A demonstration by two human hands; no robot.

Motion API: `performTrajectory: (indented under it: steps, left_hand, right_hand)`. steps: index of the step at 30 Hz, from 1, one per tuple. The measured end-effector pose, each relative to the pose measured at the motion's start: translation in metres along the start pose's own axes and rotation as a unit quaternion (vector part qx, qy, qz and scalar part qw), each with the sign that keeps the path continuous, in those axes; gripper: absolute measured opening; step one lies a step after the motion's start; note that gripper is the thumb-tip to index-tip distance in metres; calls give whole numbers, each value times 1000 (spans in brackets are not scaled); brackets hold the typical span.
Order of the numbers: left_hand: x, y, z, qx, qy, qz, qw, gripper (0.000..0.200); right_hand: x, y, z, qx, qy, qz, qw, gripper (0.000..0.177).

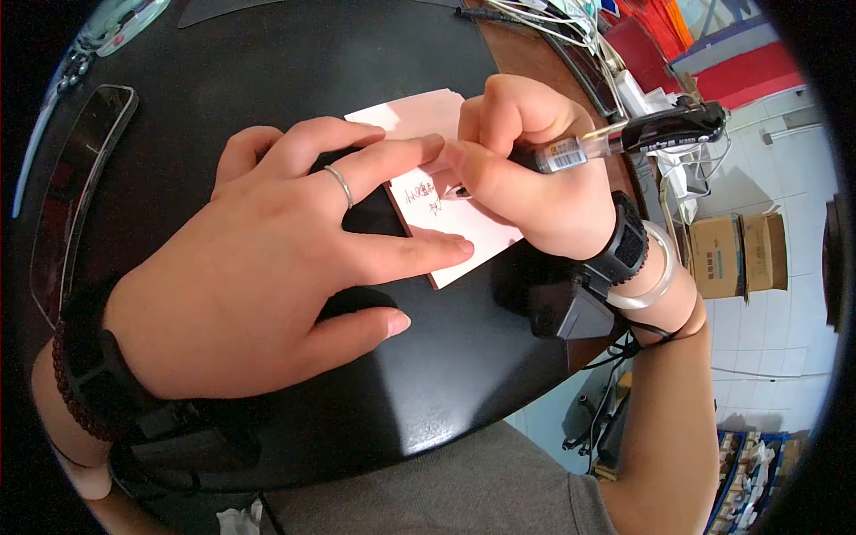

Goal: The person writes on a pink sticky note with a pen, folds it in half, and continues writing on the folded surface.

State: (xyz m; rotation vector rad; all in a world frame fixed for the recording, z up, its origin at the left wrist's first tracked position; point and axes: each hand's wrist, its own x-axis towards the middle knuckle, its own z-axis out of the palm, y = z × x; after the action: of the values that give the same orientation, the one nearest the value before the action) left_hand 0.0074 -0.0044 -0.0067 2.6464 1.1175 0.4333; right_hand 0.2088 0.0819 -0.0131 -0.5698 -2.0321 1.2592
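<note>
A small pad of pale pink paper (477, 230) lies on the black desk mat, with a few handwritten dark characters on its top sheet. My right hand (535, 169) is closed around a pen (660, 134) with a black cap end and a barcode label; the tip points down at the writing. Spread over the pad's left side, my left hand (285, 223) has its fingertips resting on the paper and its thumb over the mat. A ring sits on one of its fingers. Both wrists wear black straps with a device.
A smartphone (85, 196) lies on the black mat (267, 71) at the left. Tangled white cables (553, 22) run along the desk's back right. Cardboard boxes (718, 259) stand beyond the right edge, against white tiles. The desk's curved edge is close to my body.
</note>
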Motion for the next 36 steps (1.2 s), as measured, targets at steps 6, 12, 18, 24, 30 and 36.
performTrajectory:
  steps: [6, 12, 18, 24, 30, 36]
  left_hand:
    - [-1, 0, -1, -4, 5, 2, 1000, 49]
    - [-2, 0, 1, -4, 10, 3, 1000, 49]
    - [-2, 1, 0, -3, 0, -1, 1000, 49]
    - [-2, 0, -1, -9, -5, -3, 1000, 50]
    - [-2, 1, 0, 2, -6, -2, 1000, 50]
    - [-2, 1, -1, -1, -3, -4, 1000, 49]
  right_hand:
    - [0, -3, -1, -26, 2, 8, 1000, 27]
    - [0, -3, -1, -34, -4, 10, 999, 27]
    - [-1, -3, -1, -15, -3, 9, 1000, 27]
    - [0, -1, 1, -7, -20, -18, 1000, 27]
    - [0, -3, -4, -48, -46, -12, 998, 27]
    - [-1, -4, -2, -35, -9, -1, 999, 27]
